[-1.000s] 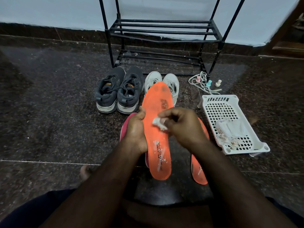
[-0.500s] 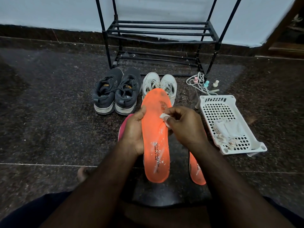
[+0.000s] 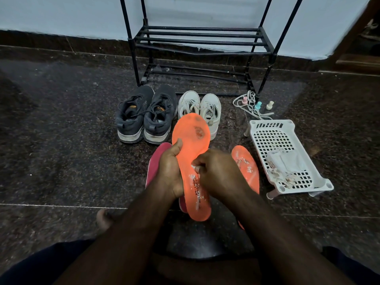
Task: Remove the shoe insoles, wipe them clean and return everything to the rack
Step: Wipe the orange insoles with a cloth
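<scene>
2 hands (image 3: 170, 171) (image 3: 218, 173) clamp flat orange foam insole (image 3: 192, 140); rt fingers pinch crumpled white wipe (image 3: 195, 168).

Counting now: two orange insoles, one (image 3: 192, 145) raised in front, the second (image 3: 246, 167) flat on the floor. One pink shoe (image 3: 157, 161) shows beneath, with a further pink edge lower down that cannot be told apart from it. Two dark grey sneakers, left (image 3: 131, 118) and right (image 3: 159, 116). Two white sneakers, left (image 3: 188, 103) and right (image 3: 211, 112). One black shoe rack (image 3: 201, 41). One white plastic basket (image 3: 273, 134). Three small bottles: pink-capped (image 3: 244, 100), teal-capped (image 3: 258, 105), cream-capped (image 3: 269, 105). One tangle of white laces (image 3: 249, 99).
</scene>
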`<state>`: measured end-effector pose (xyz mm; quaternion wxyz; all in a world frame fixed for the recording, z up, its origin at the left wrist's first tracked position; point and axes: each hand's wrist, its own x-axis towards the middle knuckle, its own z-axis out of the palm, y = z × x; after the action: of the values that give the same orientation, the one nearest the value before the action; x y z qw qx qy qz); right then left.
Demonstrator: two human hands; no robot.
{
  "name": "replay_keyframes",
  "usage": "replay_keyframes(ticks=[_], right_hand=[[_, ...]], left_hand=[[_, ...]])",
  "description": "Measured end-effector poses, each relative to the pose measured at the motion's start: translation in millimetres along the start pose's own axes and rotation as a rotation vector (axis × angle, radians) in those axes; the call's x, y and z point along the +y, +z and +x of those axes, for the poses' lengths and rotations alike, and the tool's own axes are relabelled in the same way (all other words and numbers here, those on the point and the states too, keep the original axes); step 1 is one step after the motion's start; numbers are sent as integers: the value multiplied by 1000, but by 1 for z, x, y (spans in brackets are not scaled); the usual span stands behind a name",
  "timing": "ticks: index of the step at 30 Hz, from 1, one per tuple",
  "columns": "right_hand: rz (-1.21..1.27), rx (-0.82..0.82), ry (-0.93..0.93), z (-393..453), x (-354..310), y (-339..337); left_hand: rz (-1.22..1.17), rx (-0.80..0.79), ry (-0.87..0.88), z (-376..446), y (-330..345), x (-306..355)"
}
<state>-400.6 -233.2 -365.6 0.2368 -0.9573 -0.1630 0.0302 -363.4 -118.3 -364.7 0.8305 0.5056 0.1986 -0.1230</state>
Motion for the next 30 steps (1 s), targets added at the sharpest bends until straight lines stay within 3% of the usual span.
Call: replay_keyframes(ticks=[3, 5, 7, 13, 15, 16, 19, 26, 28, 30], right_hand=[[103, 148, 74, 1, -1, -5], [113, 237, 78, 4, -3, -6], [95, 222, 59, 5, -5, -4], [57, -12, 13, 0, 0, -7], [99, 38, 1, -1, -1, -6], [111, 97, -11, 0, -2, -5], [130, 229, -18, 4, -3, -3], [132, -50, -1, -2, -4, -14], [186, -45, 6, -2, -3, -16], [178, 86, -22, 0, -4, -14]], left_hand=[[-173, -31, -152, -25, -4, -12], [-342, -158, -201, -29, -17, -32], [-337, -92, -142, -27, -13, -28], [-367, 2, -247, -19, -20, -22], [-409, -69, -208, -8, -20, -16], [-395, -21, -161, -1, -23, -17], [-316, -28, -223, -19, -23, -23], [-393, -48, -198, -20, -19, -25], [-398, -50, -228, -21, -20, -23], [-419, -48, -236, -19, -22, -21]])
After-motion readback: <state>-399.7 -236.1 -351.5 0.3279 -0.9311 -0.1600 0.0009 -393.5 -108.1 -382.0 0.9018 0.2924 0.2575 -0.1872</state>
